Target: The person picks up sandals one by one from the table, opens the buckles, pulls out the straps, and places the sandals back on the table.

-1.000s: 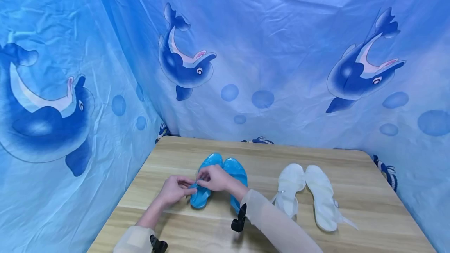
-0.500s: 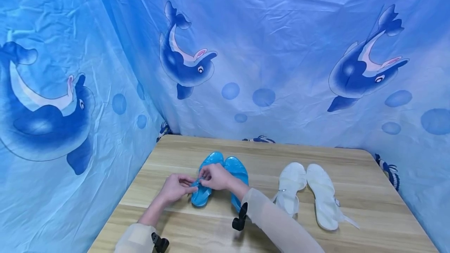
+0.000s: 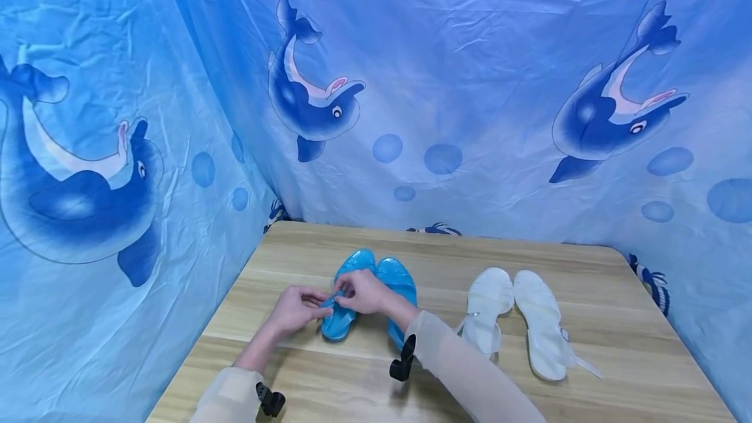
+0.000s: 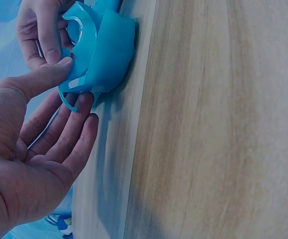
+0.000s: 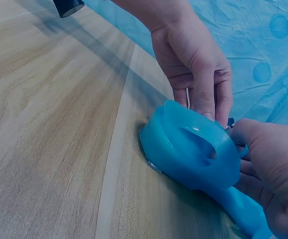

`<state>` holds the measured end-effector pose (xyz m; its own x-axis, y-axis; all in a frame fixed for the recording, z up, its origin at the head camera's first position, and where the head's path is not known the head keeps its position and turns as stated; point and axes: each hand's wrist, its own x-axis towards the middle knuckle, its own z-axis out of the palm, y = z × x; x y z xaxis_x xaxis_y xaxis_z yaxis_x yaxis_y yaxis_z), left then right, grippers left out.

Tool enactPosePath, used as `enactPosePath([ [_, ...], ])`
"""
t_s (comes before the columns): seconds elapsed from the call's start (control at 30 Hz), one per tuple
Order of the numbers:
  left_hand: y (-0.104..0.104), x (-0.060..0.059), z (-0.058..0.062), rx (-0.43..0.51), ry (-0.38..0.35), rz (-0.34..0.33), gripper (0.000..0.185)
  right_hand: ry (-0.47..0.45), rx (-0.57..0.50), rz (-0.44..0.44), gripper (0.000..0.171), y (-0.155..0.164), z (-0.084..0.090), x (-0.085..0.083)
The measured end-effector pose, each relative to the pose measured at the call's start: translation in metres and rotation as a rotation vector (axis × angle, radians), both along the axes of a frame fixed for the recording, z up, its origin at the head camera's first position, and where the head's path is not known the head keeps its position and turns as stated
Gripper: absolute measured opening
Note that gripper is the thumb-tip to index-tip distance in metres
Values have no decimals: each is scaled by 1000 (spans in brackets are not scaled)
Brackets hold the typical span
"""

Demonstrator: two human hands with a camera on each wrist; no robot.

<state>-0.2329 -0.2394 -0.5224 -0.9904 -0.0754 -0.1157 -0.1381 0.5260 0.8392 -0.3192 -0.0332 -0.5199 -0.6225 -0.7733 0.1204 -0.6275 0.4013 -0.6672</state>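
A blue jelly sandal (image 3: 336, 329) stands upright on the table, with its heel toward me. At its left side my left hand (image 3: 296, 309) pinches the ankle strap between thumb and fingers. The strap's loose end (image 4: 70, 103) curls by those fingers in the left wrist view. My right hand (image 3: 365, 292) reaches over the sandal from the right and pinches the strap at the same spot, near a small shiny buckle (image 5: 230, 123). The right hand's fingertips are partly hidden. Its mate, a second blue sandal (image 3: 397, 277), lies close to the right, partly behind my right forearm.
Two white sandals (image 3: 490, 289) lie side by side on the right of the wooden table (image 3: 329, 387), one with its strap (image 3: 584, 365) spread outward. My right sleeve passes close to them. A blue dolphin-print cloth (image 3: 399, 103) hangs behind the table and along its left side.
The head view has tipped slightly downward. Both hands stay at the blue sandal's strap, with only small finger movements; the sandals have kept their places on the table.
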Motion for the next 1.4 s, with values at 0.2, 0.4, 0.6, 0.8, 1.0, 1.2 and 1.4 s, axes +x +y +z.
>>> enactPosePath([
  [0.2,1,-2,1,-6,2,3,28,44,-23,18,10,1,4,-1],
  [0.4,1,-1,0,-15,5,2,26,102,2,45,10,0,8,-1],
  [0.6,1,-1,-1,-17,9,-6,26,72,47,32,9,1,5,0],
  [0.8,1,-1,-2,-7,13,-6,26,56,38,27,8,2,3,0],
  [1.0,-1,0,-3,6,18,-14,28,59,11,47,13,0,0,1],
  [1.2,-2,-1,-4,13,15,-15,28,5,6,31,10,0,-1,0],
  [1.4,-1,1,-4,10,8,-9,28,-78,14,35,6,3,4,-3],
])
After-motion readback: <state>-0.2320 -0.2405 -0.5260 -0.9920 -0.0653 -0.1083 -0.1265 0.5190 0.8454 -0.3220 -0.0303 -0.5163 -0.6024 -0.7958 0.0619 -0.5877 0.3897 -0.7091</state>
